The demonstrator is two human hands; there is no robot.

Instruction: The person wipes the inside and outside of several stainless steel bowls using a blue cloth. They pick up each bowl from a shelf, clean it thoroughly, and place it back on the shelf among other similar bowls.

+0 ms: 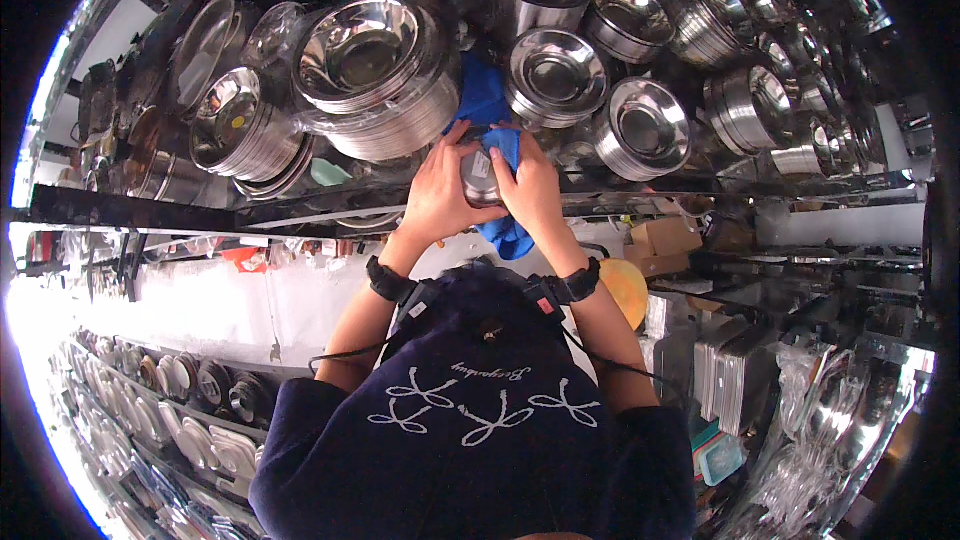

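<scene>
My left hand (439, 191) grips the side of a small round stainless-steel dish (480, 178), thumb along its near edge. The dish bears a small white label on the face towards me. On its other side my right hand (536, 184) holds a blue cloth (508, 236) against the dish, and the cloth hangs below the fingers. Behind my hands another part of blue cloth (481, 86) lies between the bowl stacks. A tall stack of steel bowls (397, 120), partly in clear plastic, stands just left of it. To the right is a shorter stack of steel bowls (556, 75).
More stacked bowls (643, 127) stand on the shelf to the right, and another stack (232, 124) leans at the left. The shelf's dark front edge (187, 208) runs below my hands. Cardboard boxes (664, 240) and a round yellow object (624, 292) are at lower right.
</scene>
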